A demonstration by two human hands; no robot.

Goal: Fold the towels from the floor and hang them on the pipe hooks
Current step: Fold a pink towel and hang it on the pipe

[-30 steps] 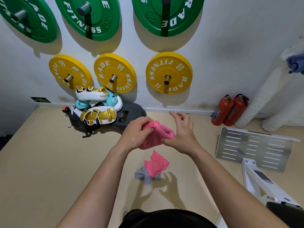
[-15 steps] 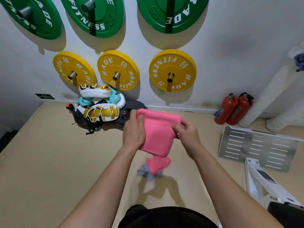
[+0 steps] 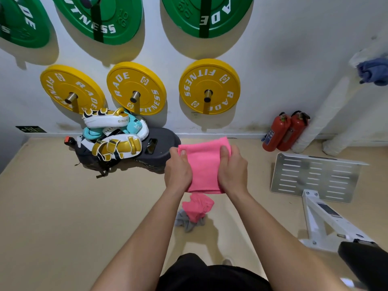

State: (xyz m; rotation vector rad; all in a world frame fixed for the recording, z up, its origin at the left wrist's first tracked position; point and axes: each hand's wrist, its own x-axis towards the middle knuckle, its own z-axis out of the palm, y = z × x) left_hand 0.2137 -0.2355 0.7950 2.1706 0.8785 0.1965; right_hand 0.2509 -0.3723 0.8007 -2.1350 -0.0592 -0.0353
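The flat folded pink cloth towel (image 3: 204, 164) is up in the air right in front of the person, with the left hand (image 3: 178, 173) on its left edge and the right hand (image 3: 232, 171) on its right edge. Both thumbs are pressed on the top face and the other fingers are tucked behind the cloth, so each hand is pinching it and the towel spans the gap between them. Its long axis looks like it runs near-to-far, smooth folded end pointing away toward the wall. With this wide lens, though, I can't really say if it's held flat or hanging down. Just below it, on the tan floor (image 3: 84, 206), there's a crumpled pink towel (image 3: 197, 207) lying on a crumpled grey towel (image 3: 185, 222), both not yet folded. The white wrapped pipe (image 3: 323, 114) is well off to the far right, with a bunched blue cloth (image 3: 372, 71) already up on it. So I'd guess the next move swings right, and the right hand is the nearer one for hanging. Can't make out the hooks themselves.
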